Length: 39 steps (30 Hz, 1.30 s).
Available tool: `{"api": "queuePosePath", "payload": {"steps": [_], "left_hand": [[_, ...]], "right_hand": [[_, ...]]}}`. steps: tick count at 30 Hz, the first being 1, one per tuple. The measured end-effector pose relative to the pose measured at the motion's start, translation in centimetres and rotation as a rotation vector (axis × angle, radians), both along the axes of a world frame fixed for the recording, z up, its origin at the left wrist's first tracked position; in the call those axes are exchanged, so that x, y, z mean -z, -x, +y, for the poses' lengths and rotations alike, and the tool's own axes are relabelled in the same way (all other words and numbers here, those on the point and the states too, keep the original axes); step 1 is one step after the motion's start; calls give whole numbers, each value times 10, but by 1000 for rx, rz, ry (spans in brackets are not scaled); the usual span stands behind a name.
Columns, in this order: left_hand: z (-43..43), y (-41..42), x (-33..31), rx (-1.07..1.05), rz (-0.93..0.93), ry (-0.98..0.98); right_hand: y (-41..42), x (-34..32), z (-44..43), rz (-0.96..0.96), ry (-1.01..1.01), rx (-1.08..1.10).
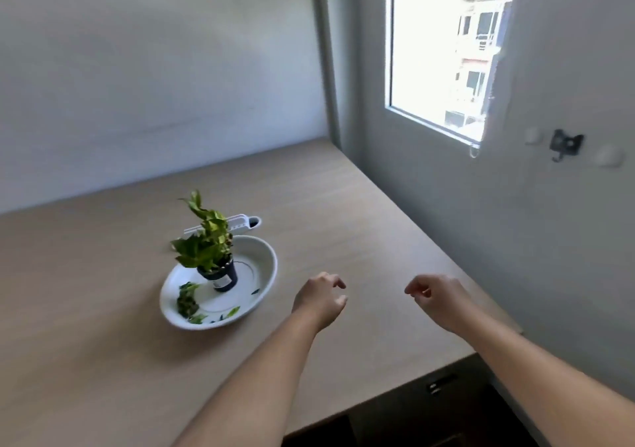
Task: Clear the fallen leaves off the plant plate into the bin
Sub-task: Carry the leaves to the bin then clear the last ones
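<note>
Nothing looked cleared yet: leaves lay on the plate's near-left side, beside the pot. The left hand and right hand hovered right of it, loosely curled and empty. No bin showed.

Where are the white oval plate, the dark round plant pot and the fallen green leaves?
White oval plate (pixel 263 260): head view, bare right wall.
Dark round plant pot (pixel 223 276): head view, side wall.
Fallen green leaves (pixel 186 300): head view, pile's middle.
</note>
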State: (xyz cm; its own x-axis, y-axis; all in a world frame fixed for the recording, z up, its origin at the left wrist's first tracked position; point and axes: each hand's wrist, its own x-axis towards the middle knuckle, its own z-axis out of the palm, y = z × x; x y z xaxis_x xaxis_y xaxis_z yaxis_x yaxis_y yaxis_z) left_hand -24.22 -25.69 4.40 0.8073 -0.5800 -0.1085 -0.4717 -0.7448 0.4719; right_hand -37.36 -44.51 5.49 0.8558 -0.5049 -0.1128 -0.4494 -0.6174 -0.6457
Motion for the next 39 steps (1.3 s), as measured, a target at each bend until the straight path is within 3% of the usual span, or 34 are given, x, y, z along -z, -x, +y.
{"api": "queuePosePath", "payload": {"steps": [8,13,25,31,35,39], "left_hand": [[185,-120,22,-234,58,-108],[252,-167,42,-315,170,-164],[244,-195,84,-291,214,-308],[230,-200,88,-311,88,-450],[226,-198,90,-340,28,-394],[227,-201,91,-351,149,-278]], "right_hand": [[-167,13,153,33,44,-257],[-227,26,218,91,118,-400],[-290,80,255,351,243,-409],[-300,95,273,391,311,-469],[-307,100,267,394,244,-497],[-309,102,254,372,193,-564]]}}
